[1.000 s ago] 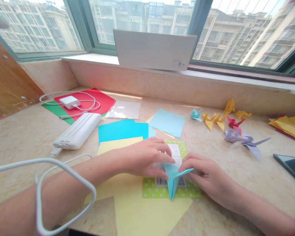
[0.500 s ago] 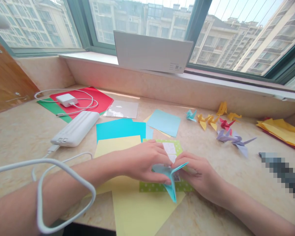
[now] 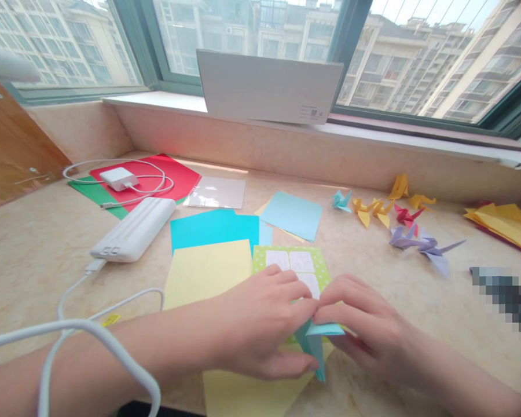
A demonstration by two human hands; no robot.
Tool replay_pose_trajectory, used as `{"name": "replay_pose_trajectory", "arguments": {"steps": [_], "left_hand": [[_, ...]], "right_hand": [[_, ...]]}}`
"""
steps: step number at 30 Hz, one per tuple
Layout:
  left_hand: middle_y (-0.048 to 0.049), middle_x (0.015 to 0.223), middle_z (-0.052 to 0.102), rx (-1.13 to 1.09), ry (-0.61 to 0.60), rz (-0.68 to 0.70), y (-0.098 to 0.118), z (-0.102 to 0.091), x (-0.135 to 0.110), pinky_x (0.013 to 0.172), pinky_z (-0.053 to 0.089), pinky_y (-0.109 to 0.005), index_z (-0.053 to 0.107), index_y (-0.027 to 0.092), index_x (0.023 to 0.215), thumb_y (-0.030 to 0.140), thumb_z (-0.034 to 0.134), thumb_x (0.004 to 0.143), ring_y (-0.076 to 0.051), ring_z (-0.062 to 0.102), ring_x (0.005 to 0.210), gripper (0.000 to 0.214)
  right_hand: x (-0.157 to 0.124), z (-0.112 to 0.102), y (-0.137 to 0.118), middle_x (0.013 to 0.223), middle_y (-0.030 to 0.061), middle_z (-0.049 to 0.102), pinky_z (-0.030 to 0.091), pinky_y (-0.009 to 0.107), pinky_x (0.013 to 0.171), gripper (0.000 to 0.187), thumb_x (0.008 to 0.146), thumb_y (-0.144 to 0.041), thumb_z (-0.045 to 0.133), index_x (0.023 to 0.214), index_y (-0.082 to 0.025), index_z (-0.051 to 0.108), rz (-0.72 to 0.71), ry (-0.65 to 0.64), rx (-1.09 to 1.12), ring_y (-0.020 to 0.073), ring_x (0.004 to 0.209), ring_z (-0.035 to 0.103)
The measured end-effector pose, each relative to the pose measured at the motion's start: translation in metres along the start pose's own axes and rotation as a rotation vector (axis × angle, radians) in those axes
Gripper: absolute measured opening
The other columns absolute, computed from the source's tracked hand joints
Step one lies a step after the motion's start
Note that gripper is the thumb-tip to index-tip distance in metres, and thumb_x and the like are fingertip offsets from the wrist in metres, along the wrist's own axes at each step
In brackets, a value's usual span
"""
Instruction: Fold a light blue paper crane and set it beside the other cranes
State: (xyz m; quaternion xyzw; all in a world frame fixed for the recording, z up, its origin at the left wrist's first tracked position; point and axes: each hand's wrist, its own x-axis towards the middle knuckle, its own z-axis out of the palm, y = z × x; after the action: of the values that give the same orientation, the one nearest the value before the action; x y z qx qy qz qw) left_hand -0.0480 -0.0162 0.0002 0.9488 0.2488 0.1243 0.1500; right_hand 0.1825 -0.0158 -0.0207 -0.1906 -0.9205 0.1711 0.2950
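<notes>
Both hands meet over a partly folded light blue paper piece (image 3: 316, 341) near the table's front edge. My left hand (image 3: 260, 324) is closed, pinching the piece from the left with thumb below and fingers above. My right hand (image 3: 364, 330) pinches its right flap, fingers pressed together. The piece's point hangs down toward me. Under the hands lie a green dotted sheet (image 3: 286, 260) with white labels and a pale yellow sheet (image 3: 208, 269).
Cyan (image 3: 212, 229) and light blue (image 3: 292, 214) sheets lie behind. Several folded paper cranes (image 3: 399, 223) sit at right, with yellow sheets (image 3: 503, 223) beyond. A white power bank (image 3: 132, 229), charger (image 3: 118, 178) and cable (image 3: 82, 336) lie left. A white box (image 3: 269, 87) stands on the sill.
Both hands drew the blue piece nearer to me and lower on the table. More of the green dotted sheet now shows behind them.
</notes>
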Motion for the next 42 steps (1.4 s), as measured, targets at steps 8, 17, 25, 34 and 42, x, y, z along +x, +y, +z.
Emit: {"name": "replay_pose_trajectory", "arguments": {"steps": [8,17,25,34,42], "left_hand": [[-0.007,0.102,0.065,-0.104,-0.037,0.0,0.014,0.002,-0.002,0.088,0.042,-0.038,0.053,0.017,0.121,0.046,0.059,0.086,-0.024,0.057,0.093,0.045],[-0.0111,0.128,0.061,-0.172,0.064,-0.011,0.008,0.002,-0.002,0.102,0.041,-0.044,0.045,0.019,0.136,0.041,0.064,0.085,-0.028,0.055,0.117,0.058],[-0.0103,0.156,0.034,-0.25,0.251,-0.275,-0.011,0.013,-0.001,0.113,0.035,-0.051,0.049,0.027,0.138,0.021,0.049,0.094,-0.029,0.032,0.144,0.044],[-0.008,0.104,0.071,-0.944,0.308,-0.36,-0.018,0.01,0.01,0.088,0.052,-0.035,0.059,0.018,0.121,0.026,0.057,0.092,-0.02,0.066,0.098,0.03],[-0.007,0.098,0.067,-1.048,0.302,-0.442,-0.016,0.013,0.009,0.078,0.052,-0.033,0.055,0.018,0.129,0.025,0.059,0.089,-0.017,0.064,0.085,0.04]], "right_hand": [[-0.002,-0.007,-0.003,0.097,0.0109,0.068,0.043,0.035,0.071,0.026,0.084,0.0,0.057,0.107,-0.01,0.06,-0.121,0.003,0.014,0.0187,0.081,0.055],[-0.003,-0.003,0.002,0.097,0.0083,0.066,0.045,0.034,0.072,0.037,0.08,0.002,0.063,0.114,-0.012,0.061,-0.086,0.163,-0.045,0.0177,0.082,0.057],[-0.002,-0.001,0.008,0.092,0.0059,0.061,0.05,0.029,0.071,0.03,0.084,0.003,0.059,0.107,-0.017,0.063,0.075,0.328,-0.05,0.0159,0.084,0.059],[0.003,0.007,0.011,0.082,-0.0012,0.065,0.05,0.028,0.068,0.016,0.089,-0.015,0.065,0.101,-0.026,0.065,0.302,0.369,0.086,0.0138,0.073,0.06],[0.006,0.008,0.016,0.097,0.0029,0.067,0.052,0.034,0.077,0.049,0.089,-0.035,0.065,0.135,-0.027,0.051,0.658,0.33,0.399,0.0173,0.083,0.061]]}}
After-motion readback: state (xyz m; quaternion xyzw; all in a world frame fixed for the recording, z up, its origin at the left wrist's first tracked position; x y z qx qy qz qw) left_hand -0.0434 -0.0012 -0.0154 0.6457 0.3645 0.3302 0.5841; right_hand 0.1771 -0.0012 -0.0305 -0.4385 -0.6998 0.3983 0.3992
